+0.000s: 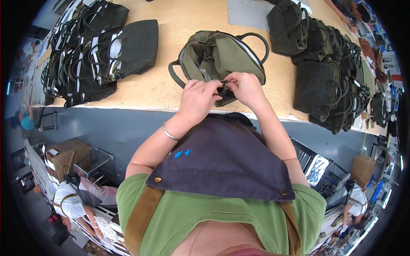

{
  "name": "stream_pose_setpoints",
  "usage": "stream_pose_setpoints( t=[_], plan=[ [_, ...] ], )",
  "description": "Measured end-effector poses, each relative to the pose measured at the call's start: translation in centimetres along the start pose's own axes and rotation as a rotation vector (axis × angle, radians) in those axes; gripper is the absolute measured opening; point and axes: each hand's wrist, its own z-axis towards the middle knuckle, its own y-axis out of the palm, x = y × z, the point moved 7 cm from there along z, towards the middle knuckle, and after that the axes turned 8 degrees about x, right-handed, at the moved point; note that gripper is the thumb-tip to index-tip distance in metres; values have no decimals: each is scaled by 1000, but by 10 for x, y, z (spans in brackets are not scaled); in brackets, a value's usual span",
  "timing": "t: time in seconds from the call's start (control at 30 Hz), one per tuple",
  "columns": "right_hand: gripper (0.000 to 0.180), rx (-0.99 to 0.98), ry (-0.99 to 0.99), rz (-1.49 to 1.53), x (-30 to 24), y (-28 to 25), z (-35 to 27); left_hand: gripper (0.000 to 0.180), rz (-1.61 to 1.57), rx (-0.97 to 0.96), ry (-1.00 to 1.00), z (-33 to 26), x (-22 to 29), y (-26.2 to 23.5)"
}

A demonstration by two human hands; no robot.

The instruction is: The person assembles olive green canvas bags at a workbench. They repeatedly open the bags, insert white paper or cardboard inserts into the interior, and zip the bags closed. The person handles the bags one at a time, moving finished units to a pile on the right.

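Observation:
An olive-green handbag [239, 57] lies opened on the table right in front of me, its lining showing and its two dark handles spread to the left and upper right. A pale label is visible inside. At the bag's near edge, my left hand [200, 96] and my right hand [245, 87] meet, fingers bent and pinched on a small dark strip [224, 82] of the bag. What exactly the strip is, a strap or an edge, I cannot make out. Both sets of fingertips touch or nearly touch each other.
Stacked dark handbags [139, 49] fill the table's left side, and more dark bags [318, 85] are piled on the right. The wooden table [188, 17] ends just before my apron. Cardboard boxes [70, 155] and metal stools stand on the floor behind; other people work nearby.

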Motion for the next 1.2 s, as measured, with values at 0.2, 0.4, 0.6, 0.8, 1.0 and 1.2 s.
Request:
stream_pose_setpoints(
  t=[0.2, 0.4, 0.6, 0.8, 1.0, 1.2],
  plan=[
    [12, -41, 35, 71, 7, 2, -2, 16, 83, -46, 18, 7, -3, 0],
    [11, -36, -70, 17, 3, 3, -8, 14, 154, -132, 75, 11, -9, 9],
    [14, -146, 14, 104, -1, -3, -4, 13, 106, -130, 116, 33, 8, -6],
    [20, -150, -21, 65, 4, -5, 2, 12, 60, -203, 114, 38, 8, 3],
    [25, -250, 66, 71, 19, 9, -2, 21, -238, -415, -156, 46, -22, 24],
    [24, -287, 175, 181, 23, 12, -3, 17, -291, -442, -273, 53, -37, 35]
  ],
)
